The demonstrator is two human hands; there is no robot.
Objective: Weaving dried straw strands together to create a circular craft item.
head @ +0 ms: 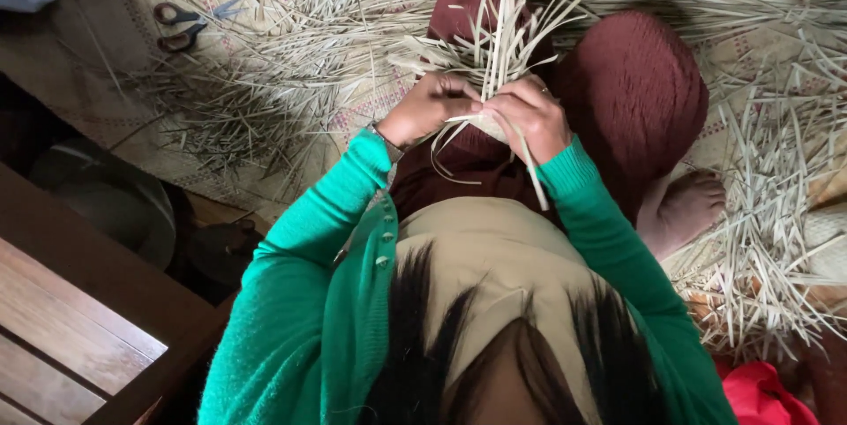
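My left hand [430, 105] and my right hand [532, 114] meet over my lap, both closed on a small woven piece of pale reed strips [494, 54]. Loose strip ends fan upward from it, and a few thin ones curl down below my fingers. The woven part itself is mostly hidden behind my hands. I wear green sleeves and a dark red skirt [631, 90], and I sit on a woven mat [353, 98].
Cut reed strips [768, 213] lie heaped on the mat to the right and in a scatter to the upper left. Scissors [181, 26] rest at the upper left. My bare foot [684, 209] shows at right. A wooden bench [79, 319] stands at lower left.
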